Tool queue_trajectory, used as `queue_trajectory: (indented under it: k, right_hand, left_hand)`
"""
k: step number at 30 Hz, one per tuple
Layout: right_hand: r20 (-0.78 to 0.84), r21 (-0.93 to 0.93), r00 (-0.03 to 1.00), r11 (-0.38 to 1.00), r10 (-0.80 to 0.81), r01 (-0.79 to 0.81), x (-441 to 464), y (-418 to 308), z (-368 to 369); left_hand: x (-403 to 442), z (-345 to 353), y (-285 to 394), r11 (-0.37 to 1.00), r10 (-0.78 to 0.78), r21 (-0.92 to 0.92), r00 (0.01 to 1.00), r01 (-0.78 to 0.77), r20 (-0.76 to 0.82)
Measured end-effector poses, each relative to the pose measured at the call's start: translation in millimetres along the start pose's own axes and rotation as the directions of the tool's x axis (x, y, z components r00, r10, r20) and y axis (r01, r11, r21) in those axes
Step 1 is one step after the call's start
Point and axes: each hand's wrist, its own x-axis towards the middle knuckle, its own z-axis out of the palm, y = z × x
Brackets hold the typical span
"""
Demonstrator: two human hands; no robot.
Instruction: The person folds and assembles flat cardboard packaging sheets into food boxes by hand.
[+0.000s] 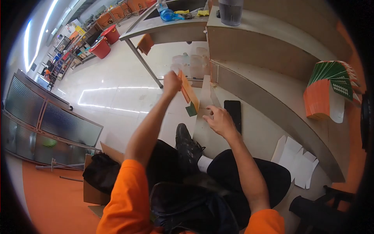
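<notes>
My left hand [172,82] is closed on the upper end of a thin orange cardboard carton [189,89], held tilted in front of me. A green flap [191,110] sticks out at its lower end. My right hand [221,121] is just right of that lower end, with thumb and fingers apart and nothing visible between them. A black phone [233,111] lies on the pale surface beside my right hand. On the right, a fanned stack of orange and green cartons [317,97] rests on the ledge. A white, unfolded carton [298,162] lies below it.
A metal sink counter [171,28] stands ahead, with a blue bottle [166,15] and yellow sponges on it. A clear water container [231,11] sits on the shelf. Left are a glass-panelled screen [62,119], a cardboard box with a black bag [102,171], and red bins [100,47].
</notes>
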Motion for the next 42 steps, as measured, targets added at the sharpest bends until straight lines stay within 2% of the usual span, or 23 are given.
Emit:
queue_trajectory:
  k: [1,3,6,10,11,13,14,16,18,19,20,24,27,28,31,32,35,38,41,42]
  right_hand:
    - [-0.03,-0.009,0.999,1.0,-0.02,0.02,-1.3,-1.0,3.3]
    - [-0.08,-0.021,0.995,0.998,-0.053,0.051,-5.5,-7.4,6.7]
    - [-0.154,-0.042,0.978,0.99,-0.142,0.137,-8.3,-14.9,12.3]
    - [-0.328,-0.058,0.905,0.962,-0.272,0.268,-13.2,-25.2,23.6]
    - [-0.376,-0.053,0.881,0.956,-0.287,0.289,-12.8,-25.0,25.5]
    - [-0.373,-0.046,0.895,0.968,-0.246,0.247,-10.8,-16.7,25.3]
    - [-0.37,-0.042,0.901,0.973,-0.226,0.227,-10.0,-12.9,25.0]
    - [-0.44,-0.091,0.872,0.977,-0.215,0.195,-9.7,-16.0,22.8]
    - [-0.469,-0.149,0.857,0.975,-0.214,0.162,-12.0,-22.1,19.4]
    - [-0.463,-0.184,0.86,0.972,-0.214,0.143,-16.4,-29.3,16.3]
    - [-0.452,-0.219,0.867,0.968,-0.211,0.122,-19.1,-34.5,14.2]
    - [-0.47,-0.316,0.826,0.933,-0.312,0.173,-26.1,-38.0,13.5]
    - [-0.446,-0.204,0.864,0.966,-0.233,0.156,-23.0,-40.6,9.0]
    - [-0.484,-0.143,0.846,0.974,-0.224,0.176,-17.1,-33.4,12.7]
    - [-0.549,0.069,0.826,0.978,-0.129,0.199,-5.6,-30.5,3.5]
    - [-0.537,0.204,0.842,0.96,-0.055,0.193,-1.4,-31.9,-1.3]
    - [-0.466,0.428,0.883,0.886,0.049,0.177,1.0,-38.7,-15.7]
    - [-0.392,0.507,0.911,0.856,0.127,0.099,-3.0,-37.6,-32.5]
    - [-0.502,0.456,0.864,0.862,0.045,0.22,-0.5,-30.3,-36.5]
    - [-0.529,0.373,0.849,0.896,-0.009,0.242,-1.1,-31.5,-40.0]
  left_hand:
    - [-9.9,-28.5,19.9,0.98,-0.045,-0.194,0.999,0.049,0.025]
    - [-15.1,-64.5,29.9,0.825,-0.021,-0.561,0.995,0.07,0.093]
    - [-45.4,-111.4,68.0,0.681,0.057,-0.73,0.989,0.059,0.133]
    - [-72.0,-133.6,97.1,0.558,0.1,-0.827,0.984,0.067,0.147]
    - [-75.0,-133.8,99.3,0.542,0.119,-0.84,0.986,0.032,0.115]
    - [-83.3,-132.5,102.6,0.507,0.158,-0.861,0.986,-0.037,0.051]
    - [-89.2,-123.6,99.8,0.536,0.17,-0.837,0.985,-0.108,-0.018]
    - [-106.0,-91.0,88.8,0.631,0.061,-0.775,0.995,0.023,0.079]
    - [-128.4,-52.4,75.8,0.74,0.124,-0.672,0.979,0.017,0.162]
    - [-142.9,-41.9,83.0,0.834,0.065,-0.55,0.98,0.05,0.188]
    - [-145.9,-34.5,82.2,0.853,-0.001,-0.505,0.969,0.13,0.248]
    - [-135.9,-33.9,77.7,0.833,0.017,-0.534,0.956,0.148,0.292]
    - [-129.1,-35.3,62.8,0.73,0.065,-0.649,0.923,0.215,0.379]
    - [-126.1,-36.2,56.6,0.686,0.095,-0.691,0.913,0.228,0.396]
    - [-116.1,-39.3,51.6,0.642,0.221,-0.751,0.902,0.152,0.372]
    - [-113.9,-37.7,51.9,0.639,0.231,-0.76,0.911,0.123,0.342]
    - [-116.7,-31.4,53.6,0.637,0.243,-0.769,0.932,0.054,0.268]
    - [-120.3,-33.4,63.0,0.666,0.243,-0.745,0.938,0.026,0.249]
    - [-120.1,-27.8,63.5,0.672,0.261,-0.741,0.931,0.015,0.255]
    - [-119.9,-25.9,64.8,0.654,0.271,-0.757,0.929,0.016,0.253]
